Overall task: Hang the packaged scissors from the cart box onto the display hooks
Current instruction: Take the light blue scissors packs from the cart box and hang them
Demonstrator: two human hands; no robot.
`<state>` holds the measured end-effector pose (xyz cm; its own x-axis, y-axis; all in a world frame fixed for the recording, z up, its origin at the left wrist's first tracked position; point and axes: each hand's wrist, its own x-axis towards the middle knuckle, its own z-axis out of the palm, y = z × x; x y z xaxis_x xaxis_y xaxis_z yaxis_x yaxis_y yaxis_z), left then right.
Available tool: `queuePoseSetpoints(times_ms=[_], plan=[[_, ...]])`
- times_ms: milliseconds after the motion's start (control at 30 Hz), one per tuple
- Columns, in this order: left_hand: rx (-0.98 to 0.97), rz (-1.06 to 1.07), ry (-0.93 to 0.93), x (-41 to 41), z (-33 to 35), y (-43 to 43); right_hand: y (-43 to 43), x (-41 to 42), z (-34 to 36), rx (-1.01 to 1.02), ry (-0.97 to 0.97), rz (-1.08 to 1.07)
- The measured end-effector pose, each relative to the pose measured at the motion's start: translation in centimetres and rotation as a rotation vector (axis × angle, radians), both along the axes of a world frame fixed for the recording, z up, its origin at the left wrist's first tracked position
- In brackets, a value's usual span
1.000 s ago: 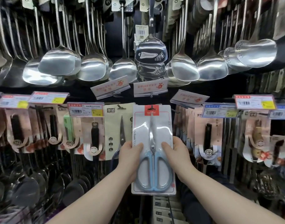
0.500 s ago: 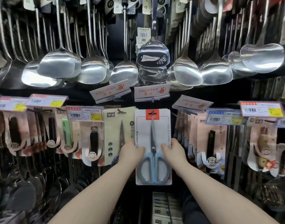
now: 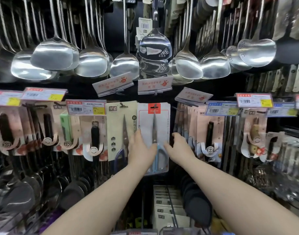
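The packaged scissors (image 3: pixel 159 122), a white blister card with a red top label and blue-handled scissors, hangs at the middle of the display. Its top hole sits on a display hook (image 3: pixel 154 105). My left hand (image 3: pixel 141 150) lies over the card's lower left side, covering part of the blue handles. My right hand (image 3: pixel 179 150) grips the card's lower right edge, thumb on the front and fingers curled behind. More cards of the same kind seem to hang behind it. The cart box is out of view.
A beige scissors card (image 3: pixel 121 126) hangs close on the left, pink peeler cards (image 3: pixel 210 133) on the right. Steel spatulas (image 3: pixel 125 65) hang above, tilted price tags (image 3: pixel 154 84) just over the hook. Dark ladles (image 3: pixel 26 192) fill the lower left, white packs (image 3: pixel 165 209) hang below.
Both hands pushed the scissors card away from me and back along the hook. The card now hangs in line with its neighbours, and my hands have slid up its sides.
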<state>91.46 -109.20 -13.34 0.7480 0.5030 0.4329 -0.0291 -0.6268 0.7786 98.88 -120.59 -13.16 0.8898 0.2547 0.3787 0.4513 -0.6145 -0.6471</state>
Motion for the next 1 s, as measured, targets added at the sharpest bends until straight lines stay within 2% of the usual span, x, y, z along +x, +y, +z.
queuePoseSetpoints(times_ms=[133, 233, 400, 533, 700, 1000], plan=[[0.576, 0.055, 0.221, -1.4, -0.1, 0.4, -1.4, -2.5, 0.0, -0.358, -0.197, -0.059], [0.802, 0.06, 0.326, -2.5, -0.3, 0.6, -2.5, -4.2, -0.1, -0.527, -0.274, -0.079], [0.939, 0.031, 0.338, -3.9, -1.0, 0.3, -4.7, -7.5, -0.7, -0.668, -0.236, -0.201], [0.984, -0.066, 0.29, -4.5, -2.0, -0.8, -6.9, -9.7, -1.5, -0.73, -0.203, -0.285], [1.012, -0.154, 0.34, -6.3, -3.6, -3.6, -10.2, -12.5, -2.8, -0.765, -0.104, -0.343], [1.079, -0.292, 0.358, -9.6, -5.2, -13.1, -20.4, -17.9, -5.1, -0.807, -0.032, -0.394]])
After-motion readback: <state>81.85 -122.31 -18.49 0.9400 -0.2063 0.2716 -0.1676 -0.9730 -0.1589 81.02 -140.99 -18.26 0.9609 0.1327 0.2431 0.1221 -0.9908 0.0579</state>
